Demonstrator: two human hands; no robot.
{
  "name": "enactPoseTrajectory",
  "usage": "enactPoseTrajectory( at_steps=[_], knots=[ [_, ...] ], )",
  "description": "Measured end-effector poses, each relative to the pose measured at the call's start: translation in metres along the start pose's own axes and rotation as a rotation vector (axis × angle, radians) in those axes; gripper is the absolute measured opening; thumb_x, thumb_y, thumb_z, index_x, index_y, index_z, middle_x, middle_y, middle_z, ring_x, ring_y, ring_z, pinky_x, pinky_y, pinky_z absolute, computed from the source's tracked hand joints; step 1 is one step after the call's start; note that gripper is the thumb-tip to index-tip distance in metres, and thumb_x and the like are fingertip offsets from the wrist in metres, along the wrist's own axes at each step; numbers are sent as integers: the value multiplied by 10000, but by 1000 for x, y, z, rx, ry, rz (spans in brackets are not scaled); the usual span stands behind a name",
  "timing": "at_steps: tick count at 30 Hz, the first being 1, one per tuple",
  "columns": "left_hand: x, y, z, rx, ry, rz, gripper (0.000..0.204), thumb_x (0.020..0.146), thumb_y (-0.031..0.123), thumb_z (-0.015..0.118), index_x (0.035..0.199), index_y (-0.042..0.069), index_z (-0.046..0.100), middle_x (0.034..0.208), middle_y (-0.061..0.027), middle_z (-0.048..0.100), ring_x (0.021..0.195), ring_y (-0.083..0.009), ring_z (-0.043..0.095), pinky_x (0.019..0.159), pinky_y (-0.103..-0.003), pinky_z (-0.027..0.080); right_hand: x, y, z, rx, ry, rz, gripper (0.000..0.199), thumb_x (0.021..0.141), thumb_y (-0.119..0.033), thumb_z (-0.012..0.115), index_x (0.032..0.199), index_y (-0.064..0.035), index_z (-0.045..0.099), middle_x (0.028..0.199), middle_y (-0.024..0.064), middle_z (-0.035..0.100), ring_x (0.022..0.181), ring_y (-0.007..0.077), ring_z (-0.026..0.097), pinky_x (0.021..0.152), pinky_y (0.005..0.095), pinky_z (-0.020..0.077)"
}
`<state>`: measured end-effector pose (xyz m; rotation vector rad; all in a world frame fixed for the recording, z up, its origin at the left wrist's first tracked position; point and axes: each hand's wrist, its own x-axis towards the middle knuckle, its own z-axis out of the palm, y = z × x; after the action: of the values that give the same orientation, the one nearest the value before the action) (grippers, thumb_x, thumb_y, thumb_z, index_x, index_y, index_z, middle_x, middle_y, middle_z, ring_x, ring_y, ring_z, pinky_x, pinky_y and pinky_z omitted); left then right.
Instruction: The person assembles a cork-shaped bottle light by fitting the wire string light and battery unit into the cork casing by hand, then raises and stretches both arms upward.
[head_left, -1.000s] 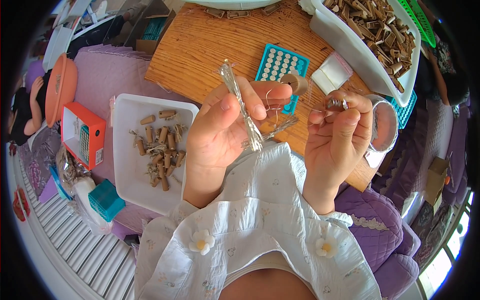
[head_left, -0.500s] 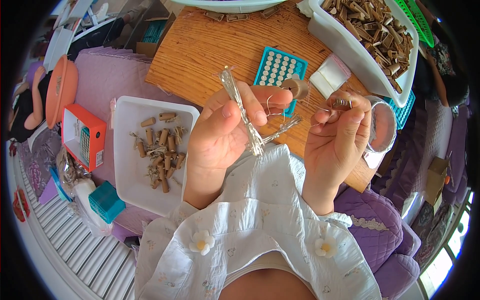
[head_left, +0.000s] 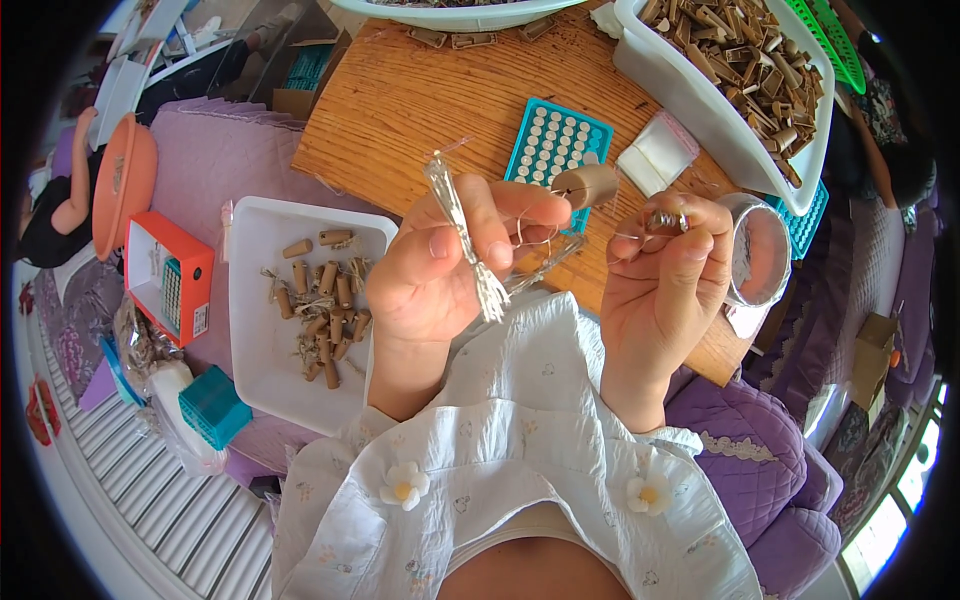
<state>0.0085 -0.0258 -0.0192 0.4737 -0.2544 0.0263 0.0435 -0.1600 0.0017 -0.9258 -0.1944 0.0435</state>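
Note:
My left hand (head_left: 425, 285) grips a folded bundle of fine silvery wire (head_left: 461, 228) between thumb and fingers. A second wire bundle (head_left: 552, 260) trails out beside that hand. At its fingertips is a brown cork-shaped cylinder (head_left: 592, 185) with an opening in its end; whether the fingers grip it cannot be made out. Thin loose wire loops below the cylinder. My right hand (head_left: 660, 290), fingers closed, pinches a small shiny metallic part (head_left: 667, 222); a fine wire end shows at its fingertips. Behind both hands lies a teal tray (head_left: 557, 140) with rows of round white discs.
A white tub (head_left: 262, 345) at left holds brown cylinders with wires. Another white tub (head_left: 640, 60), far right, is full of brown pieces. A clear bag (head_left: 657, 152) and a round, silvery-rimmed container (head_left: 760, 250) sit on the wooden table (head_left: 420, 110). Another person's arm (head_left: 75, 185) shows at left.
The brown cylinder has turned, so more of its side shows. The wire bundle in my left hand has shifted slightly left and down. My right hand has moved slightly left, its fingers curled differently.

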Motion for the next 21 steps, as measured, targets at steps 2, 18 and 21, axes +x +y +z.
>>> enactPoseTrajectory(
  at_steps=[2, 18, 21],
  knots=[
    [0, 1, -1, -44, -21, 4, 231, 744, 224, 433, 730, 3, 499, 1004, -204, 479, 994, -246, 436, 861, -338, 306, -1, -1, 3, -3, -9, 1, 249, 787, -214, 481, 874, 12, 420, 757, 98, 509, 586, 156, 541, 513, 230, 445],
    [-2, 1, -2, -243, -84, -8, 203, 718, 193, 409, 706, 0, 473, 922, -197, 504, 1026, -307, 403, 897, -361, 268, -6, -2, 4, -26, -33, 37, 273, 773, -223, 506, 864, 23, 431, 780, 107, 496, 582, 150, 528, 546, 257, 455],
    [-2, 2, -3, -202, -64, -3, 210, 718, 203, 414, 690, 5, 473, 928, -186, 503, 1021, -300, 410, 884, -360, 284, -6, -1, 4, -5, -35, 38, 267, 773, -217, 507, 862, 23, 433, 779, 105, 497, 585, 150, 525, 542, 255, 450]
  ],
)
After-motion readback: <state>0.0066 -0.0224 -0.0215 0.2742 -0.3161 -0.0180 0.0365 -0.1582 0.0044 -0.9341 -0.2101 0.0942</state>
